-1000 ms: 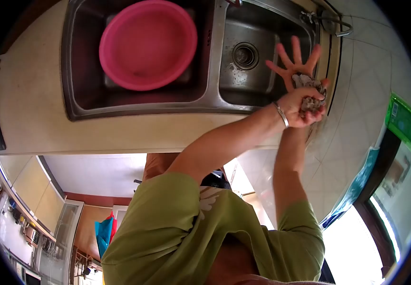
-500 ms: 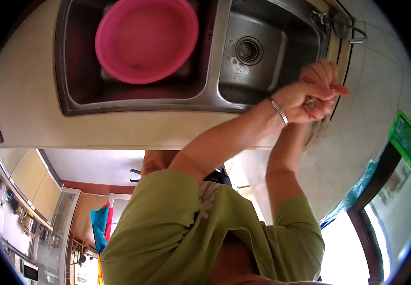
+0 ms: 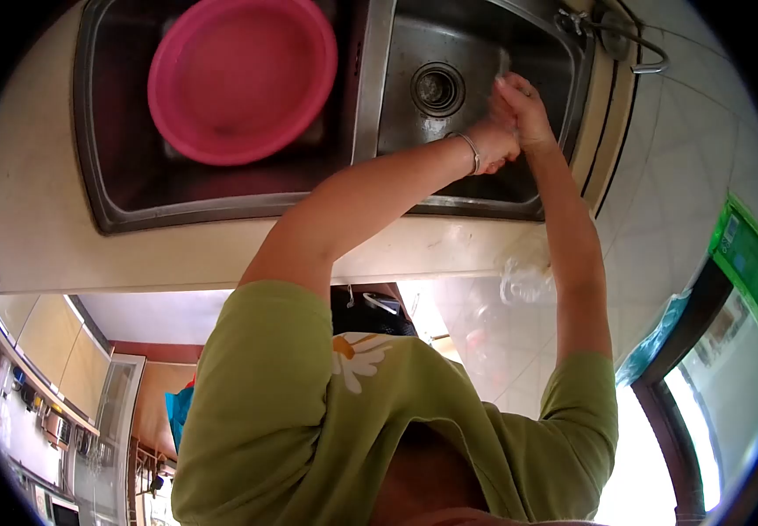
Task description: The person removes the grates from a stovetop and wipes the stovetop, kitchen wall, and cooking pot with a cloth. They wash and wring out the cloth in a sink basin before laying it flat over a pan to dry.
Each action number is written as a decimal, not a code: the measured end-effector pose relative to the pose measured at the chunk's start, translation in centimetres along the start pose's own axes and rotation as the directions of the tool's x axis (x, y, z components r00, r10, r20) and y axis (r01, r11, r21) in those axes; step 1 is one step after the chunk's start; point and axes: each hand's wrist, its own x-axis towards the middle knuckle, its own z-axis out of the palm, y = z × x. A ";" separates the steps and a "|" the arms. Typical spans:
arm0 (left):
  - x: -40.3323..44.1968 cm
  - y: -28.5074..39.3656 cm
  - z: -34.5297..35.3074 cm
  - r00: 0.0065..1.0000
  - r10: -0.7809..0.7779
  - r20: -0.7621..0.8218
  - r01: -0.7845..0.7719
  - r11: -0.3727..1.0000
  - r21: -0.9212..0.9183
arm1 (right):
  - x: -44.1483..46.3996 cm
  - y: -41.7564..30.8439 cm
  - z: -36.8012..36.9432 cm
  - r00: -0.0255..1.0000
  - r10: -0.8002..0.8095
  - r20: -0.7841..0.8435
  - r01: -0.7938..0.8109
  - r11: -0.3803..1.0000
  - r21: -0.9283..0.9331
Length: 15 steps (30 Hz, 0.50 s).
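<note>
My left hand (image 3: 494, 147), with a silver bangle at its wrist, is over the right sink basin (image 3: 405, 53). Its fingers look curled, though motion smears part of them. Pressed close against it is my right hand (image 3: 523, 110), its fingers bent inward. Something pale and blurred shows at the right fingertips, and I cannot make out what it is. The round drain (image 3: 437, 89) lies just left of both hands. In the left basin sits a pink plastic tub (image 3: 243, 83).
A curved metal tap (image 3: 651, 63) is at the sink's right end. Crumpled clear plastic (image 3: 526, 272) lies by the counter's front edge (image 3: 370, 254). A green packet (image 3: 738, 254) is at the far right, beside white tiles.
Both hands have moved left from the sink's right edge to over the right basin. The clear plastic by the counter edge is now visible. The whole view has shifted slightly.
</note>
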 end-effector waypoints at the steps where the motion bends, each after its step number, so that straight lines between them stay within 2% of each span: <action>1: 0.2 -0.3 -0.1 0.991 0.046 -0.126 -0.017 0.974 0.224 | 0.2 0.4 0.2 0.997 0.005 -0.080 -0.005 1.000 0.003; 2: 0.6 -0.3 -0.3 0.964 0.123 -0.234 -0.007 0.898 0.441 | 0.5 0.7 0.3 0.988 0.005 -0.156 -0.005 1.000 0.004; 3: 1.4 -0.9 -0.9 0.963 0.124 -0.240 -0.006 0.898 0.439 | 0.7 1.2 0.5 0.989 0.008 -0.151 -0.008 1.000 0.005; 4: 2.8 -2.4 -1.8 0.909 0.344 -0.237 -0.090 0.714 0.694 | 0.8 1.6 0.5 0.971 -0.011 -0.240 0.018 0.999 0.029; 5: 3.3 -2.8 -2.2 0.827 0.539 -0.161 -0.121 0.450 0.884 | 0.8 2.1 0.4 0.943 -0.028 -0.332 0.048 0.998 0.051; 6: 3.9 -3.1 -2.8 0.828 0.537 -0.163 -0.118 0.451 0.884 | 0.9 2.6 0.4 0.943 -0.025 -0.332 0.046 0.997 0.054; 8: 3.9 -2.6 -3.6 0.907 0.371 -0.199 0.097 0.276 0.956 | 1.5 3.6 0.3 0.870 -0.034 -0.493 0.116 0.984 0.137; 9: 3.9 -2.4 -3.9 0.907 0.370 -0.200 0.098 0.277 0.956 | 1.9 4.1 0.2 0.869 -0.033 -0.493 0.115 0.984 0.137; 11: 3.6 -2.0 -4.2 0.919 0.354 -0.172 0.119 0.167 0.979 | 2.6 5.2 -0.1 0.699 -0.027 -0.715 0.170 0.977 0.130; 12: 3.7 -2.2 -3.9 0.921 0.352 -0.167 0.114 0.166 0.979 | 2.6 5.4 -0.6 0.695 -0.028 -0.718 0.172 0.977 0.128; 14: 3.7 -1.8 -3.7 0.861 0.474 -0.184 0.129 0.146 0.981 | 3.0 4.9 -0.7 0.515 0.268 -0.814 0.100 0.924 0.368; 15: 3.4 -1.6 -3.2 0.858 0.479 -0.184 0.130 0.143 0.981 | 3.0 4.5 -0.9 0.520 0.265 -0.812 0.103 0.924 0.368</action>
